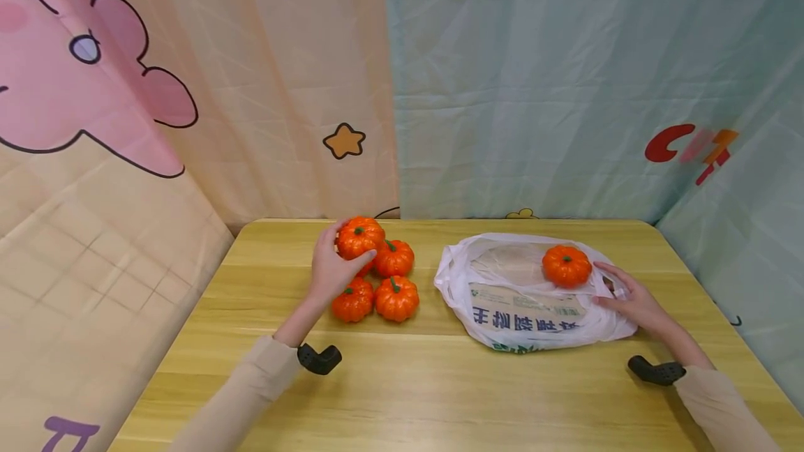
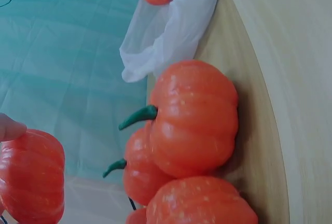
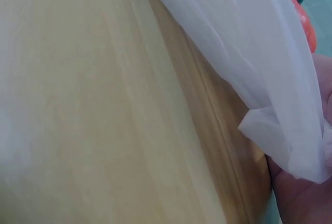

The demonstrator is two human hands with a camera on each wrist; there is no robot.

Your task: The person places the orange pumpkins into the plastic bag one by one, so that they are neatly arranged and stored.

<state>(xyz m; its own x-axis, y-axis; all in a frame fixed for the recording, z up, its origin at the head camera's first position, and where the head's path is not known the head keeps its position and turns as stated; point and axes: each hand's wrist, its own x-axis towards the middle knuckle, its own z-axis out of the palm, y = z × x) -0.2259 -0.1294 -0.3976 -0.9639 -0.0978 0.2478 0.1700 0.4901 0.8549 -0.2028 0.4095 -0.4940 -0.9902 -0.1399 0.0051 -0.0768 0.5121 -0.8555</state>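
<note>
My left hand (image 1: pixel 329 264) grips a small orange pumpkin (image 1: pixel 361 237) with a green stem, thumb and fingers at its sides. In the left wrist view that pumpkin (image 2: pixel 32 177) is raised beside the others. Just under and beside it, several similar pumpkins (image 1: pixel 397 298) sit close together on the table. A white plastic bag (image 1: pixel 534 337) lies on the right, printed with dark characters and green marks. One pumpkin (image 1: pixel 567 266) rests at the bag, toward its right end. My right hand (image 1: pixel 637 304) holds the bag's right edge; white film (image 3: pixel 295 146) passes between its thumb and fingers.
The wooden table (image 1: pixel 402 382) has its far edge against a printed curtain (image 1: pixel 301 75). Another curtain (image 1: pixel 754 229) hangs along the right side. Black devices (image 1: pixel 320 360) are worn at both wrists, below beige sleeves (image 1: pixel 245 389).
</note>
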